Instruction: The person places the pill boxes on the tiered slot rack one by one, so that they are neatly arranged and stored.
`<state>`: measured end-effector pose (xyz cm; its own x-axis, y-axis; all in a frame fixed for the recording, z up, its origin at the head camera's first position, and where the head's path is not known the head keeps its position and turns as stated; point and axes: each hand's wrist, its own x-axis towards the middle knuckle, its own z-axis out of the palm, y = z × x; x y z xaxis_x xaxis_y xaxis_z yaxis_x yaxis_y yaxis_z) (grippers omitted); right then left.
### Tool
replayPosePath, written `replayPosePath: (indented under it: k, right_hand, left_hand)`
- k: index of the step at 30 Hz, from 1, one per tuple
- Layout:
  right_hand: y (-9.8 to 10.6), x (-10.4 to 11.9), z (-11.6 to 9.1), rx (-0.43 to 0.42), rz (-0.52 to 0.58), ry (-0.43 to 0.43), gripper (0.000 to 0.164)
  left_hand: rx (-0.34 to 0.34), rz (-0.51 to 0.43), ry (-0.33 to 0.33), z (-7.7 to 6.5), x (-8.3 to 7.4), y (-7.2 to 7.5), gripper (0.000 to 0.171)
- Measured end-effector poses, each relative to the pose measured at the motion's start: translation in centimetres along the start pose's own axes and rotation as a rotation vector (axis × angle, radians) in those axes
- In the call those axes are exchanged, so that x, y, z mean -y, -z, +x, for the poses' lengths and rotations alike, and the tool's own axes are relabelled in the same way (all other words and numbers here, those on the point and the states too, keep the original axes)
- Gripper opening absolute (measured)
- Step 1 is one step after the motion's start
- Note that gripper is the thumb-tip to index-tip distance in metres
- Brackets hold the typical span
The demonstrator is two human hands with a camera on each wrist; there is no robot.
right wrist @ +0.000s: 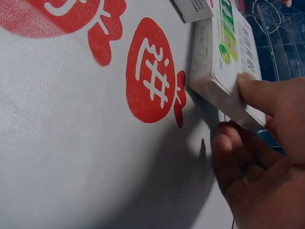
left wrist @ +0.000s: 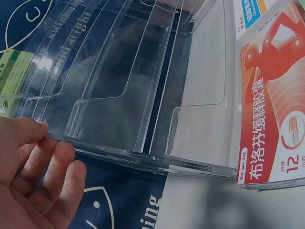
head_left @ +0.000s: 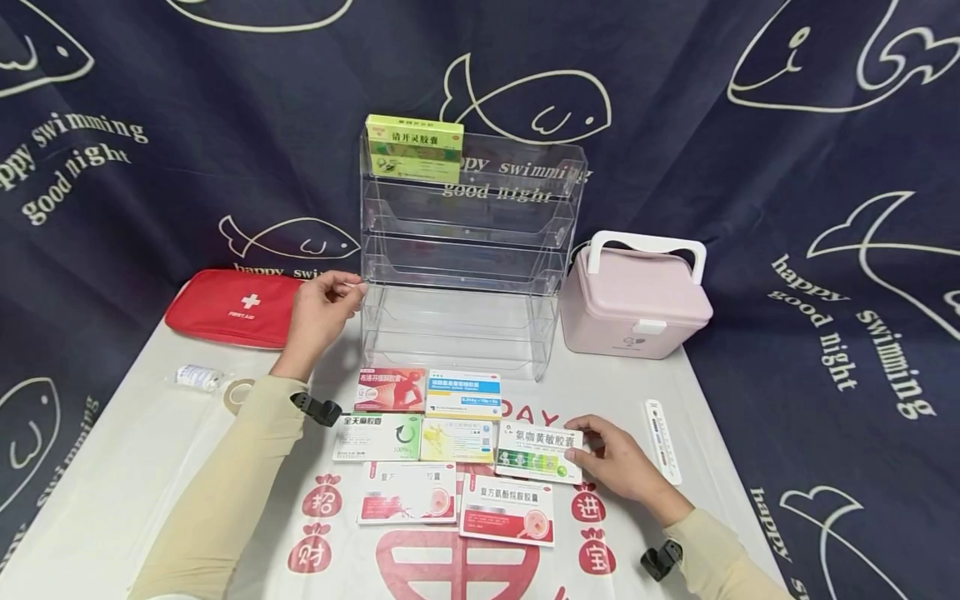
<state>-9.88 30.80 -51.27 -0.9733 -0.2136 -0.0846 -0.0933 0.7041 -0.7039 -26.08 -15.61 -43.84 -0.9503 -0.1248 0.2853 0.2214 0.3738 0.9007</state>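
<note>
My left hand is at the left side edge of a clear plastic display rack, pinching that edge between thumb and curled fingers. A yellow-green medicine box stands in the rack's top tier at the left. With thumb and fingers, my right hand grips the right end of a white and green medicine box. In the right wrist view, that box's near end tilts up off the cloth. Beside it lie a yellow and white box and a white box with red.
Before the rack lie a red box, a blue and white box, a green and white box and another red-white box. A red first-aid pouch sits left, a pink case right, a thermometer farther right.
</note>
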Motion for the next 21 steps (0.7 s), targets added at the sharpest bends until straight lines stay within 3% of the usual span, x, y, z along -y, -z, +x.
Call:
replayPosePath:
  k: [9, 17, 21]
  right_hand:
    - [0.1, 0.0, 0.5, -0.214, 0.081, 0.081, 0.037]
    - [-0.2, -0.3, 0.5, -0.208, 0.182, 0.106, 0.037]
    - [0.2, 1.0, 0.2, -0.210, 0.179, 0.140, 0.036]
  left_hand:
    - [0.003, -0.006, 0.009, -0.1, 0.0, 0.1, 0.021]
    - [0.004, -0.011, -0.009, 0.0, 0.2, 0.1, 0.020]
    - [0.004, -0.003, -0.006, 0.0, 0.2, 0.1, 0.020]
